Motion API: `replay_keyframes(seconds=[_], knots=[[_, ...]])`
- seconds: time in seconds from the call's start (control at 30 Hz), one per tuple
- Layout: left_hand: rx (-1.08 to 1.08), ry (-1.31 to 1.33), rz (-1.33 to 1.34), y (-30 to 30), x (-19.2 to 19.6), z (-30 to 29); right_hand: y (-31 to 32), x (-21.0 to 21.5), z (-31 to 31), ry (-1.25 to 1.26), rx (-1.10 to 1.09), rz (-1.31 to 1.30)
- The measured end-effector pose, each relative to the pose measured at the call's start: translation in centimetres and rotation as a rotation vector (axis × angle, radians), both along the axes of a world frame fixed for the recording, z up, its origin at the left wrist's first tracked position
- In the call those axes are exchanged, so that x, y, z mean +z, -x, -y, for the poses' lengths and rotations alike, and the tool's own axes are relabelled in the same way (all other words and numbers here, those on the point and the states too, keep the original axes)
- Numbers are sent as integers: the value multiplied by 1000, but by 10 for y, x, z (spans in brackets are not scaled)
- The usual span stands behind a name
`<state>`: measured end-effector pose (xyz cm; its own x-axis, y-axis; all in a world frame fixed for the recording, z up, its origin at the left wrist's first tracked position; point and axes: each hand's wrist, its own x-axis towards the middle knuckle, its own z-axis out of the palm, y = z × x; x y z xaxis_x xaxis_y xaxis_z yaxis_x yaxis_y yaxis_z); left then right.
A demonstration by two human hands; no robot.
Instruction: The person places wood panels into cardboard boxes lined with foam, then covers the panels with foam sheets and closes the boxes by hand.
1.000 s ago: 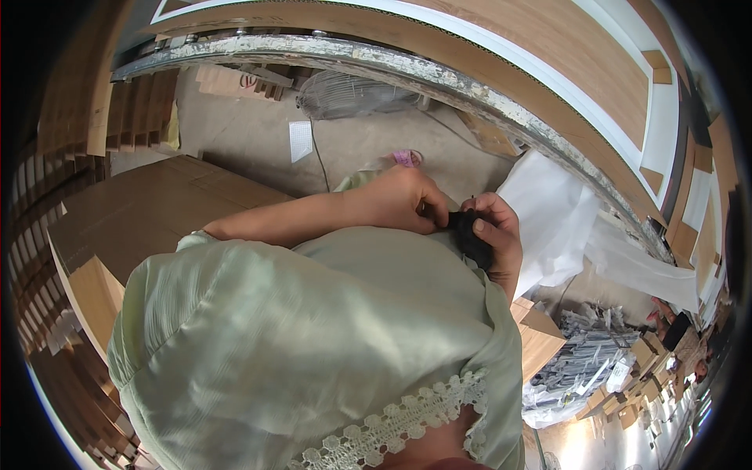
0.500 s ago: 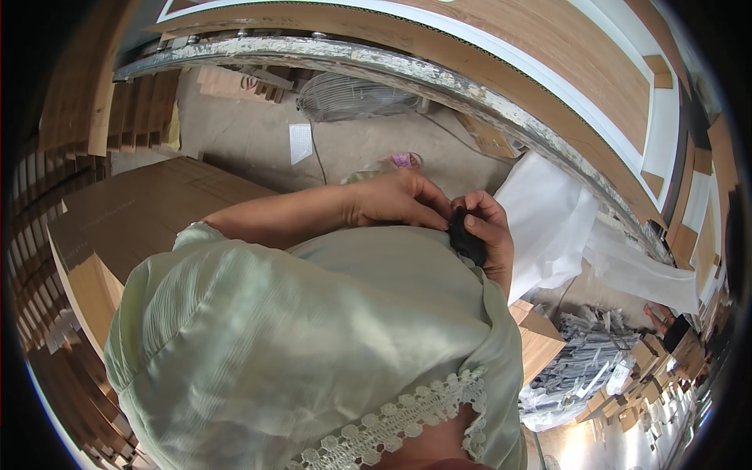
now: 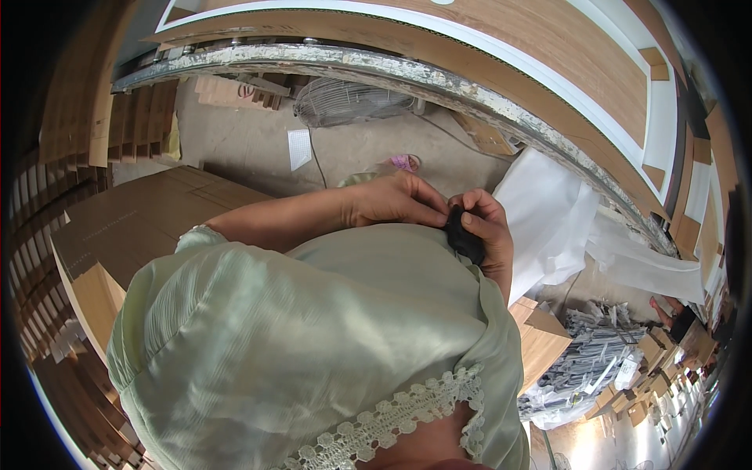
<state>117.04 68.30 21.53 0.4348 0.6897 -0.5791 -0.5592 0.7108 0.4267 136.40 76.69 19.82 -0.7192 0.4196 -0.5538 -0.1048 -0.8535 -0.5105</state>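
Observation:
In front of my body my right hand is closed round a small black bundle, soft-looking and crumpled. Its exact kind does not show. From the left, my left hand reaches across with thumb and fingers pinched together at the bundle's upper edge. What lies between those fingertips is too small to make out, and the two hands almost touch there. The bundle's lower end rests close to my pale green satin top.
Ahead runs a worn metal rail carrying wood-look panels in cardboard. A large carton stands at my left. White foam sheeting hangs at the right, above wrapped grey strips. Beyond my hands a fan lies on the floor.
My left fingertips have shifted slightly against the black bundle's upper edge. My right hand keeps its hold, and the whole view has tilted a little.

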Motion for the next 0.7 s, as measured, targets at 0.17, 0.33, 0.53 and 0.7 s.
replay_keyframes(seconds=[0.17, 0.33, 0.53, 0.7], knots=[[-15, 78, 58, 1, -2, -1, 4, 15, -2, -27, 46, 54], [-87, 35, -36, 1, 0, -2, 5, 20, -1, -94, 79, 64], [-33, 74, -8, -7, 0, -4, 1, 23, -2, -134, 57, 54], [-209, -139, -376, 10, 9, -8, -9, 15, -5, -38, 28, -14]])
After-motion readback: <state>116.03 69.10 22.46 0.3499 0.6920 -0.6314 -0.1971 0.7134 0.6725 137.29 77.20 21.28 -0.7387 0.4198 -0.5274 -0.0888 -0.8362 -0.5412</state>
